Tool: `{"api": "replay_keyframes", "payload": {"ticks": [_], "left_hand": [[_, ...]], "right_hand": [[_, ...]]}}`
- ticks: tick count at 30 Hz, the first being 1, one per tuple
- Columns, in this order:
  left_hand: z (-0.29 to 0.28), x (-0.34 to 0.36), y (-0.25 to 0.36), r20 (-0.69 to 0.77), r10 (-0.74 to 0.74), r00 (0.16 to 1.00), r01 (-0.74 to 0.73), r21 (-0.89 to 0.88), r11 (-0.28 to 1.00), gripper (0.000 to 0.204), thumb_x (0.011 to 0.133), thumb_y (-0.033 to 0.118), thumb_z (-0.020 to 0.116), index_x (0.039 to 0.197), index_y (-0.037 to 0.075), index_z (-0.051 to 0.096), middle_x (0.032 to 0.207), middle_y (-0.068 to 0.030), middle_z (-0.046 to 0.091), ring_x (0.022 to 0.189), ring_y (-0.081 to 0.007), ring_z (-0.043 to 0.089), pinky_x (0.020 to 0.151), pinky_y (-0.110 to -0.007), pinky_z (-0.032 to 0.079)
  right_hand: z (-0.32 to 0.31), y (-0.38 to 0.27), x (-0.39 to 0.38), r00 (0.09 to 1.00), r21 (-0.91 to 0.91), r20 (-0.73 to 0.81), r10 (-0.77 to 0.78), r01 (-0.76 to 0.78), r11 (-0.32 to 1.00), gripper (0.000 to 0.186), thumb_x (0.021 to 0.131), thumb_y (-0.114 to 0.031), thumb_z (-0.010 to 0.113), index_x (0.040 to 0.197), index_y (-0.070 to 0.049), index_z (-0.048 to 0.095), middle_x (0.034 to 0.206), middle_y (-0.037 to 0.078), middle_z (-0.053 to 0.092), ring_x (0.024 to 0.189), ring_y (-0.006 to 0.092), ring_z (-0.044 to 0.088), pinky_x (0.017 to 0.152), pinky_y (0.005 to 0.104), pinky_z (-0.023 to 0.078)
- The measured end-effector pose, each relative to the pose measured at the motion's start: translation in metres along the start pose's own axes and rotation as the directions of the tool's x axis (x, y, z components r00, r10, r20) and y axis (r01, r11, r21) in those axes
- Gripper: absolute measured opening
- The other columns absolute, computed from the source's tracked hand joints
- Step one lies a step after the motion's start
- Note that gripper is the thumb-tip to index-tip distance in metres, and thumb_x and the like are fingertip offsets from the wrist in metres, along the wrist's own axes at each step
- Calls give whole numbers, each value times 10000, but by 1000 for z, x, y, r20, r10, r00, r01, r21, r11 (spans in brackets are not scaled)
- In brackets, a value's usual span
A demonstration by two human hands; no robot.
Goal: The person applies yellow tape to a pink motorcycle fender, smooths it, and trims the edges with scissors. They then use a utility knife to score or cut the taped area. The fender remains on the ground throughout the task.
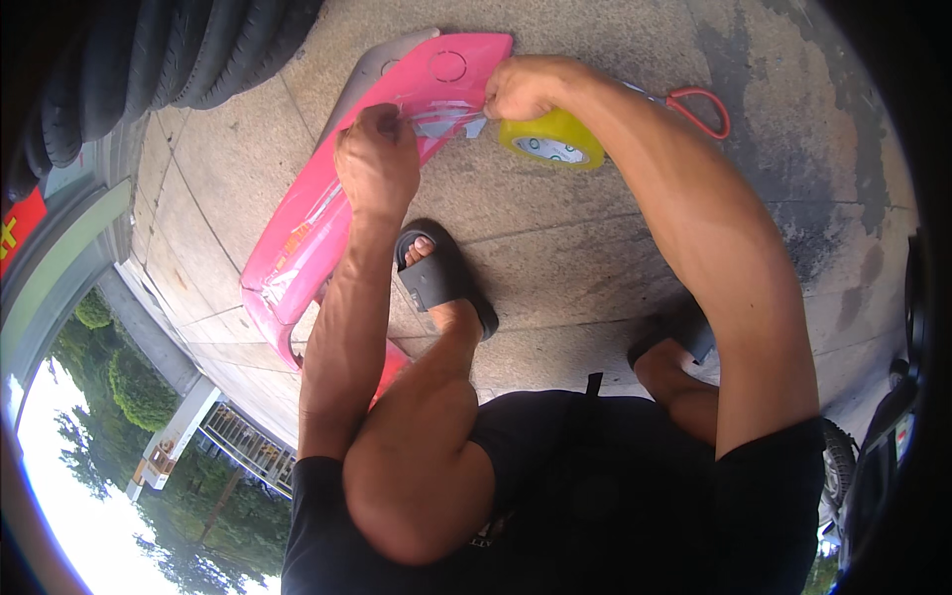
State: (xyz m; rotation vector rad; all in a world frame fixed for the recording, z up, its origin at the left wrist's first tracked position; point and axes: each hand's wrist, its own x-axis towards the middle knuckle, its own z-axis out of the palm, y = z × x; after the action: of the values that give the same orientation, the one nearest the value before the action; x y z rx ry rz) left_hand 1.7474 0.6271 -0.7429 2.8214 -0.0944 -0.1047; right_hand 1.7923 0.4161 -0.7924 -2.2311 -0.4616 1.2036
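Note:
A long pink plastic panel (317,213), like a scooter's body part, lies on the paving in front of me. Glossy clear film covers parts of it. Over its upper part my left hand (379,164) is closed, its fingertips pinched at one end of a shiny strip of clear tape (446,121). At the panel's right edge my right hand (524,87) is closed too, its fingers at the strip's other end. Just below the right hand stands a yellowish roll of packing tape (553,139), apart from the panel. Scissors with red handles (702,111) lie beyond my right forearm, partly hidden by it.
A grey panel piece (372,71) lies behind the pink one. Black tyres (188,50) are stacked at the upper left. My sandalled feet stand on the paving, the left sandal (441,273) close to the panel. Part of a wheeled vehicle (841,466) shows at the right.

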Motion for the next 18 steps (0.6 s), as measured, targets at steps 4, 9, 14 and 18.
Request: {"api": "replay_keyframes", "payload": {"ticks": [4, 9, 14, 18], "left_hand": [[-5, 2, 4, 46, -107, 993, 111, -80, 991, 423, 826, 170, 719, 1200, 30, 579, 824, -109, 734, 796, -315, 687, 823, -437, 513], [-7, 7, 4, 39, 0, 999, -1, 31, 1000, 441, 823, 157, 726, 1211, 37, 555, 787, -98, 729, 798, -334, 681, 840, -453, 502], [-3, 7, 1, -23, 120, 992, -116, 135, 984, 430, 817, 150, 726, 1201, 48, 563, 757, -88, 724, 784, -334, 671, 848, -459, 489], [-1, 5, 1, 0, 102, 995, -101, 127, 987, 423, 811, 141, 726, 1193, 53, 567, 741, -84, 719, 796, -312, 665, 880, -434, 471]], "right_hand": [[-4, -3, -1, 999, -56, 33, -2, 4, 998, 381, 941, -328, 566, 1209, -91, 697, 1216, 140, 680, 1130, 292, 636, 957, 407, 488], [-5, -8, -5, 998, -43, 32, 47, -46, 998, 414, 939, -342, 553, 1196, -46, 688, 1224, 172, 668, 1133, 327, 636, 960, 431, 492], [3, -12, -1, 991, 7, -36, 130, -130, 992, 432, 953, -375, 548, 1169, -31, 697, 1199, 201, 673, 1129, 342, 642, 960, 439, 494], [8, -13, 6, 981, -5, -49, 188, -188, 982, 442, 957, -396, 555, 1175, -39, 697, 1202, 194, 675, 1134, 345, 642, 960, 439, 497]]}}
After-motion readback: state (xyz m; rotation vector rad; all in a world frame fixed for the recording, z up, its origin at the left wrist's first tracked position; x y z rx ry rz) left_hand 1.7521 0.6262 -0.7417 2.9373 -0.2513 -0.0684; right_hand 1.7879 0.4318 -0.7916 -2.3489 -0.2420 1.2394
